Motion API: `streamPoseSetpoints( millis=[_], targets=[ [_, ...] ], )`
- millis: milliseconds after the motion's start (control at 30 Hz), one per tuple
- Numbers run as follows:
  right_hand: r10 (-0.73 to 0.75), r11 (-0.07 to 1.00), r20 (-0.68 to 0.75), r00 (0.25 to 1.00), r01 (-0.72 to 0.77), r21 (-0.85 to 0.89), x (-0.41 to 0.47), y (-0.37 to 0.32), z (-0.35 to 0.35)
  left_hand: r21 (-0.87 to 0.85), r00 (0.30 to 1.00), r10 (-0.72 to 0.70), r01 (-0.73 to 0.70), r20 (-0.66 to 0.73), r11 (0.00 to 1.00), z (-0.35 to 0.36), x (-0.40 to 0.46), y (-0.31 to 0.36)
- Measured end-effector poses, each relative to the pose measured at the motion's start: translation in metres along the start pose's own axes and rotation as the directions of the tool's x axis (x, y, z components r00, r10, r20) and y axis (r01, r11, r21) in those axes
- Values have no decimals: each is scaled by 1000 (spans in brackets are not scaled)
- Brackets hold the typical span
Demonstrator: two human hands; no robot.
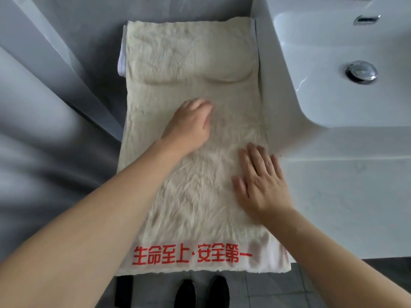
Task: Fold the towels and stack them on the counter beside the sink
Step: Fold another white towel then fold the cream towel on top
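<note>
A cream towel [189, 67] lies spread lengthwise on the white counter [344, 196], left of the sink [333, 96]. Red characters run across its near end, which hangs over the counter's front edge. A ridge shows across its far half, as if something lies under it. My left hand [189, 127] rests on the towel's middle, fingers somewhat bent and pointing away. My right hand [260, 183] lies flat on the towel near its right edge, fingers straight and spread. A white cloth [121, 61] peeks out from under the towel's far left edge.
The sink's chrome drain [361, 71] and overflow slot [366, 19] sit at the right. A grey wall [55, 107] runs along the left of the counter. Below the counter edge, dark shoes [200, 292] stand on a grey tiled floor.
</note>
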State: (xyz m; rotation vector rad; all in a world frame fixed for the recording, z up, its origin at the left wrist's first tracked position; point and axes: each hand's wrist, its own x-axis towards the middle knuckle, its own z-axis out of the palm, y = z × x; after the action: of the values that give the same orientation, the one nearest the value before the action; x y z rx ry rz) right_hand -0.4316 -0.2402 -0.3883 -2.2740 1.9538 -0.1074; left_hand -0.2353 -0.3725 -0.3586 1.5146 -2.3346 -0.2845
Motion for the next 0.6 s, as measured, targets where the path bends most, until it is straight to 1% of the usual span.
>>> streamPoseSetpoints(
  millis=[67,100,133,200,233,300,367,500,600],
  targets=[
    [25,1000,18,1000,-25,-13,-1,0,3,-138,992,107,-96,74,986,13,39,32],
    [51,999,12,999,-51,-7,-1,-1,3,-141,983,140,-123,117,982,19,56,45],
    [76,997,1,997,-76,6,-1,-2,2,-87,973,158,-145,167,986,25,70,56],
    [92,995,-17,996,-92,25,-2,-3,1,100,964,144,-170,222,980,39,87,64],
    [90,996,-19,996,-90,27,-3,-3,1,145,968,131,-164,215,976,46,88,62],
    [101,994,-23,995,-100,35,-4,-2,0,140,983,129,-147,134,979,57,86,55],
    [119,992,-30,992,-118,47,-6,-3,-1,133,983,142,-156,113,979,65,82,53],
    [108,993,-37,993,-106,50,-8,-4,0,149,962,86,-128,259,981,64,88,52],
    [58,998,-55,997,-55,41,-6,-2,0,158,948,73,-127,310,979,64,91,53]
  ],
)
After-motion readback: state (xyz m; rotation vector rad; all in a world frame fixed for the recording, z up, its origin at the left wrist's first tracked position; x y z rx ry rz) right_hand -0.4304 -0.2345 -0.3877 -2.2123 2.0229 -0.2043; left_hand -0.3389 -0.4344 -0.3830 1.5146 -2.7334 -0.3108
